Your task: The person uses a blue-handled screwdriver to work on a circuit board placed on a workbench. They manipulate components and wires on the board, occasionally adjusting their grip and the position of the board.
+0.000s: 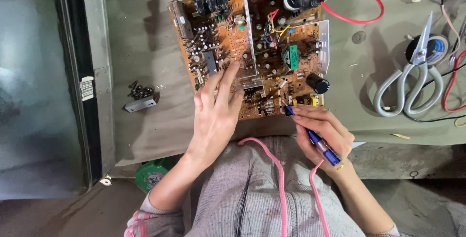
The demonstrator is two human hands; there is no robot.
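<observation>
The left hand (216, 108) rests with fingers spread flat on the orange-brown printed circuit board (252, 47); the right hand (325, 132) has its fingers closed around a blue-handled soldering iron (313, 137).

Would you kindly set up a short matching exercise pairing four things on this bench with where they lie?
1. scissors
2. screws
3. circuit board
4. pen-like tool

A. left of the board
B. in the right hand
C. far right of the bench
D. under the left hand

Pairs: 1-C, 2-A, 3-D, 4-B
</observation>
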